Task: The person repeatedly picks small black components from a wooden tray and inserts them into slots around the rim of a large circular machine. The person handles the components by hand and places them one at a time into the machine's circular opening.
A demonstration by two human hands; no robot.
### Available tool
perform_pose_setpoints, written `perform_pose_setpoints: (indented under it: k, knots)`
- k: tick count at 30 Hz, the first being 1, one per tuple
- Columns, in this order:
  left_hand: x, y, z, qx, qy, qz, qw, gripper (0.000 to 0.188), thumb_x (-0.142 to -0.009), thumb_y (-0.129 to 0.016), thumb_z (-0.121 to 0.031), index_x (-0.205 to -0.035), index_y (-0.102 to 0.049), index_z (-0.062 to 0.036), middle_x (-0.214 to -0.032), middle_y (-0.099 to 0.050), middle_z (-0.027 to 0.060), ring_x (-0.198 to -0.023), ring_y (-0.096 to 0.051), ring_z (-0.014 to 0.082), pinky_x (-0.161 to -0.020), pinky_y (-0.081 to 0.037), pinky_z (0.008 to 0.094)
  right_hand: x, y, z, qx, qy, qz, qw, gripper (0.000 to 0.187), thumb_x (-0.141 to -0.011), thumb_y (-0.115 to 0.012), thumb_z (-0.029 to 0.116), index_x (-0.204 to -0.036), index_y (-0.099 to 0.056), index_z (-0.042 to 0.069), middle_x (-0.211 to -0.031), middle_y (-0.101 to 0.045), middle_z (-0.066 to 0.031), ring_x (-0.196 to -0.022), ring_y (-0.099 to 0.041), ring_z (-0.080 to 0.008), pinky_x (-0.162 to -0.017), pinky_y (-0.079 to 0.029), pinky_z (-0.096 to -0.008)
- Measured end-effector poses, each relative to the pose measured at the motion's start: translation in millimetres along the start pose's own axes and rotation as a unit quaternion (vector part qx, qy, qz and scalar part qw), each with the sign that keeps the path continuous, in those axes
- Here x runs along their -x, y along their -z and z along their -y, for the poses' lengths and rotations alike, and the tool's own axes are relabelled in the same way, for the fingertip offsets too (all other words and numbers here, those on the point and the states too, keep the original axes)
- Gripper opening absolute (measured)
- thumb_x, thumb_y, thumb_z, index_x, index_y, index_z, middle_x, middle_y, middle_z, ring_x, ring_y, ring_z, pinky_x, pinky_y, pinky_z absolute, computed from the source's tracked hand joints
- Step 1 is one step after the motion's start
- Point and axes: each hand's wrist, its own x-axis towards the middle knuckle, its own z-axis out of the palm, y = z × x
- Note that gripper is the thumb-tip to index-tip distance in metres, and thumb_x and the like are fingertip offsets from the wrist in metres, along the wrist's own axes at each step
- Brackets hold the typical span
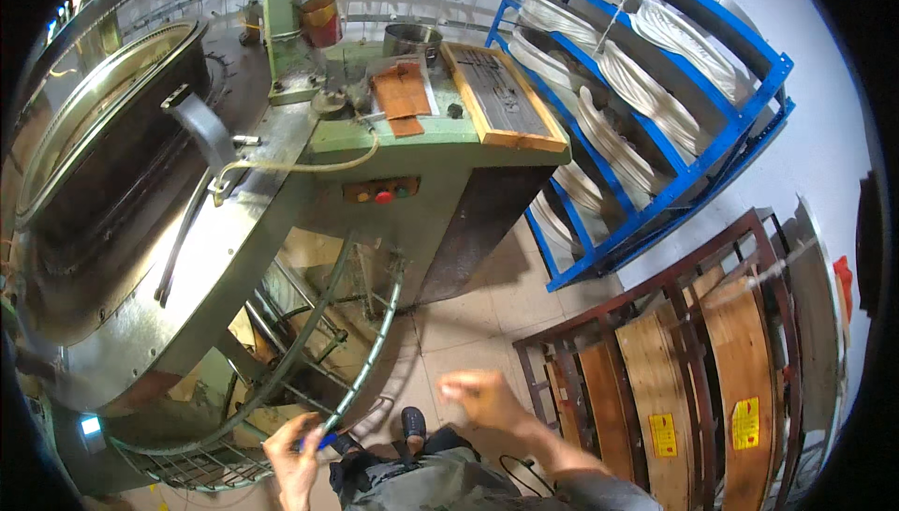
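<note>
At the bottom, left of my body, my left hand (292,455) is closed on a small blue object (321,440), partly hidden by the fingers; its kind does not show. It is beside the curved green metal guard frame (361,375) of a large green machine. My right hand (482,399) hangs in the air over the tiled floor, right of my feet. Its fingers are curled together and slightly blurred, and I cannot make out what they hold, if anything.
The round-bedded machine (215,239) fills the left, with a push-button panel (382,191). On its ledge lie orange-brown cloths (401,94), a metal pot (412,40) and a wood-framed tray (506,94). A blue rack (693,178) holds white bundles; wooden boards (651,370) stand in a dark frame.
</note>
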Motion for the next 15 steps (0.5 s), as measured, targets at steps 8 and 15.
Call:
perform_pose_setpoints:
  k: [8, 15]
  knots:
    - [-87.4, -85.9, -91.1, -0.108, -0.243, 0.189, 0.945, 0.034, -0.082, -0.083, -0.003, -0.113, -0.073, 0.0018, -0.112, -0.076, 0.0196, -0.101, -0.073, 0.0387, -0.088, -0.059, 0.0436, -58.0, 84.2, -0.6, 0.05, 0.047, -0.101, 0.992, 0.015, -0.096, -0.075, 0.007, -0.109, -0.079, 0.0, -0.1, -0.081, -0.0128, -0.09, -0.077, -0.0212, -0.083, -0.06, -0.0337]
    - [-170.0, -131.1, -160.1, -0.092, -0.327, 0.219, 0.915, 0.027, -0.086, -0.082, -0.005, -0.11, -0.072, 0.0011, -0.107, -0.075, 0.0179, -0.095, -0.072, 0.0378, -0.083, -0.059, 0.0437, -164.5, 224.3, 44.0, 0.216, 0.142, -0.214, 0.942, 0.016, -0.095, -0.075, 0.006, -0.108, -0.079, -0.002, -0.093, -0.079, -0.0127, -0.088, -0.075, -0.0174, -0.081, -0.058, -0.0303]
